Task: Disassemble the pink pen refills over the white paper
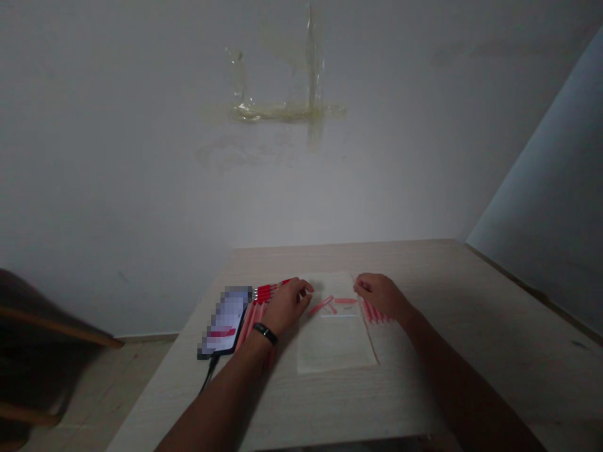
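My left hand point(288, 304), with a black band on its wrist, rests on a row of red pens point(264, 294) to the left of a pale sheet of paper point(335, 342). Its fingers are curled at the sheet's left edge, and whether they pinch anything is unclear. My right hand point(379, 294) is closed over several pink pens point(375, 312) at the sheet's right edge. Between the hands, a few loose pink pen parts point(330, 304) lie on the sheet.
A phone point(225, 322) with a cable lies left of the pens on the light wooden table point(471, 326). A white wall with old tape marks point(287, 110) stands behind. A dark wooden chair point(38, 339) is at the far left.
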`<state>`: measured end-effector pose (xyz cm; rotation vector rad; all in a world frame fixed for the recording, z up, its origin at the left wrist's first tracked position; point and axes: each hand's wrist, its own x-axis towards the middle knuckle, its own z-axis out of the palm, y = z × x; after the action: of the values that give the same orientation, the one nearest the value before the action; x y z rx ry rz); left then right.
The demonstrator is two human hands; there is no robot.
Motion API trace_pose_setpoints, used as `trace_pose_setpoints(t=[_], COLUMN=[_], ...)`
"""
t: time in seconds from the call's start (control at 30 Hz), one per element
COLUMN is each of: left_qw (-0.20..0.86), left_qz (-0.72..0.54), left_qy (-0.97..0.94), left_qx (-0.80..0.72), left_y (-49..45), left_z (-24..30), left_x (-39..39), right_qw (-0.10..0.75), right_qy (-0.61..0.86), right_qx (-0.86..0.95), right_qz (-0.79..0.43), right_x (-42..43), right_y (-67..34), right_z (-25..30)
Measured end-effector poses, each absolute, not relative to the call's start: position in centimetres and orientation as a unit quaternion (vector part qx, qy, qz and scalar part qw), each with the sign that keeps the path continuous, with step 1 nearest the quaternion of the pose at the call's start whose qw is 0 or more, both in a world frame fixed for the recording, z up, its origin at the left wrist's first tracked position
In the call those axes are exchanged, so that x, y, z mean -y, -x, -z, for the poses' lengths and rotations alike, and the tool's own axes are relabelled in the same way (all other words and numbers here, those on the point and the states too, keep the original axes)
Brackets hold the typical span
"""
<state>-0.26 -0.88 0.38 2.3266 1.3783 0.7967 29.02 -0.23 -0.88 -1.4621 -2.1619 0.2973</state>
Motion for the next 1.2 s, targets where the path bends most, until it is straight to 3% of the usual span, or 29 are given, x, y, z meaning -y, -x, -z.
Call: trace_pose_setpoints(t=[0.33, 0.57, 1.2], left_qw=[0.159, 0.165, 0.143], left_qz=[-0.235, -0.192, -0.138], left_qy=[-0.823, -0.850, -0.857], left_qx=[-0.493, -0.463, -0.475], left_y=[-0.4, -1.5, -2.6], left_z=[-0.1, 0.0, 0.2], left_x=[1.3, 2.3, 3.0], right_qw=[0.262, 0.251, 0.248], right_qy=[0.518, 0.473, 0.447], right_qx=[0.795, 0.834, 0.840], right_qz=[-0.178, -0.134, -0.181], right_x=[1.1, 1.1, 1.3], right_y=[-27.8, -25.1, -24.1], right_z=[0.7, 1.5, 2.5])
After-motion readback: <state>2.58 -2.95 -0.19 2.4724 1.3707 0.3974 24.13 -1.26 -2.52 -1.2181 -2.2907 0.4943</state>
